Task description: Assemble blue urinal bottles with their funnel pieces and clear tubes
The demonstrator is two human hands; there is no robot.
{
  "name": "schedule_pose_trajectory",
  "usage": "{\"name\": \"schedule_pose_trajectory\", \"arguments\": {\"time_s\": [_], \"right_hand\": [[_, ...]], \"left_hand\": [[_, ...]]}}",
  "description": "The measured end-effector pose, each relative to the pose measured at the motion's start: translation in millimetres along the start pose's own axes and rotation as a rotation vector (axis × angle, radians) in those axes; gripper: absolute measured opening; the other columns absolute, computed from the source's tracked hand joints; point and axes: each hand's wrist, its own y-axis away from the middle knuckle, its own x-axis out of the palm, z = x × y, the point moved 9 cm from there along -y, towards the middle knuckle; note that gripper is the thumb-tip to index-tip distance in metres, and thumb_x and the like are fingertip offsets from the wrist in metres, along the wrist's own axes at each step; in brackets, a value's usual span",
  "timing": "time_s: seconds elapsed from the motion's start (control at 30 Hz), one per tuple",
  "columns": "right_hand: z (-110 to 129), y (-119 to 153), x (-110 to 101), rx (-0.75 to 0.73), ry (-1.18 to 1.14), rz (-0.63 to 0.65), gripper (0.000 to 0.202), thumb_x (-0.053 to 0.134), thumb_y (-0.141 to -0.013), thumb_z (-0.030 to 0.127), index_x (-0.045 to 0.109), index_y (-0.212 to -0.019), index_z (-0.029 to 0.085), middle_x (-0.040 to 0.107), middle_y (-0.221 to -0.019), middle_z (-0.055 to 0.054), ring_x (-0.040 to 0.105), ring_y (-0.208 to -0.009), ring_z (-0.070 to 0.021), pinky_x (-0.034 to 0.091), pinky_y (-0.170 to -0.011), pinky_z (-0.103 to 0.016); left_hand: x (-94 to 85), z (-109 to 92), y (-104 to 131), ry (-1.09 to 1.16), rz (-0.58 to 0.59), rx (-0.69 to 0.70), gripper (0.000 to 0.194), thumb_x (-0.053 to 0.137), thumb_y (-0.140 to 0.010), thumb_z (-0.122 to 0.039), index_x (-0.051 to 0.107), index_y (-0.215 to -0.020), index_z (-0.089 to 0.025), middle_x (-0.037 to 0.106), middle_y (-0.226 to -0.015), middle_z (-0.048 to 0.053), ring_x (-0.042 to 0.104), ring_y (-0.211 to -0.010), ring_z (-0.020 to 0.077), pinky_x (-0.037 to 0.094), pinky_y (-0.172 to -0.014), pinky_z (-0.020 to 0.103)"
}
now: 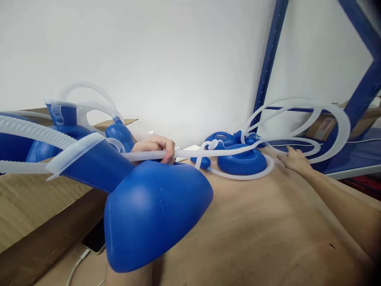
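A large blue plastic bottle [157, 210] is tilted in front of me, its neck and translucent cap pointing left. My left hand [154, 149] is behind it, fingers curled round a white hose [149, 155], ribbed at this point. The bottle hides part of that hand, so I cannot tell if it also grips the bottle's handle. Farther right, my right hand [294, 159] has its fingers stretched out and apart, close to looped translucent tubing [342, 123]. Between the hands, another blue bottle [242, 161] lies on the brown surface with tubing around it.
More blue bottles [119, 135] with hoses stand at the left by an open cardboard box [32, 206]. A phone [95, 238] with a white cable lies below the box's edge. Blue metal shelving [269, 59] rises at the right before a white wall [149, 51].
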Motion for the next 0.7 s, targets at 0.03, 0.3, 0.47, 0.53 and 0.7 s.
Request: {"name": "schedule_pose_trajectory", "arguments": {"time_s": [0.03, 0.3, 0.47, 0.53, 0.7], "right_hand": [[3.1, -0.9, -1.3, -0.02, -0.009, -0.009, 0.057, 0.058, -0.088, 0.039, 0.065, -0.131, 0.002, 0.062, -0.124, -0.036, 0.065, -0.109, -0.0456, 0.051, -0.086, -0.054], [10.8, 24.2, -40.4, -0.142, -0.174, -0.316, 0.034, 0.056, -0.089, 0.036, 0.071, -0.108, 0.013, 0.064, -0.109, -0.02, 0.061, -0.112, -0.0343, 0.05, -0.102, -0.047], [17.0, 59.4, -77.4, -0.241, -0.329, -0.51, 0.039, 0.056, -0.094, 0.048, 0.07, -0.111, 0.016, 0.06, -0.119, -0.024, 0.058, -0.122, -0.0366, 0.061, -0.082, -0.045], [24.9, 76.4, -92.3, -0.314, -0.351, -0.589, 0.037, 0.056, -0.096, 0.05, 0.069, -0.113, 0.019, 0.059, -0.126, -0.026, 0.056, -0.129, -0.0362, 0.06, -0.09, -0.048], [48.6, 93.0, -95.4, -0.457, -0.268, -0.49, 0.011, 0.066, -0.094, 0.038, 0.066, -0.098, 0.028, 0.068, -0.117, -0.018, 0.062, -0.123, -0.032, 0.052, -0.109, -0.047]], "left_hand": [[-2.1, 4.3, -0.4, -0.01, -0.024, -0.041, 0.016, 0.061, -0.079, -0.025, 0.072, -0.067, -0.02, 0.064, -0.063, 0.005, 0.056, -0.061, 0.0186, 0.044, -0.057, 0.032], [6.5, 43.8, -37.7, -0.042, -0.066, -0.208, 0.011, 0.067, -0.071, -0.024, 0.063, -0.067, -0.015, 0.059, -0.064, 0.0, 0.049, -0.058, 0.0115, 0.035, -0.053, 0.024], [17.6, 54.9, -51.4, -0.041, -0.089, -0.174, 0.009, 0.065, -0.077, -0.019, 0.063, -0.07, -0.013, 0.057, -0.067, -0.001, 0.047, -0.061, 0.0092, 0.035, -0.057, 0.021], [21.3, 57.7, -50.6, -0.035, -0.103, -0.167, 0.01, 0.062, -0.081, -0.019, 0.062, -0.072, -0.015, 0.056, -0.066, -0.001, 0.046, -0.061, 0.0103, 0.034, -0.056, 0.022], [21.9, 59.7, -47.9, -0.015, -0.167, -0.113, 0.016, 0.06, -0.087, -0.026, 0.064, -0.074, -0.018, 0.057, -0.069, 0.003, 0.044, -0.062, 0.0145, 0.034, -0.054, 0.027]]}}
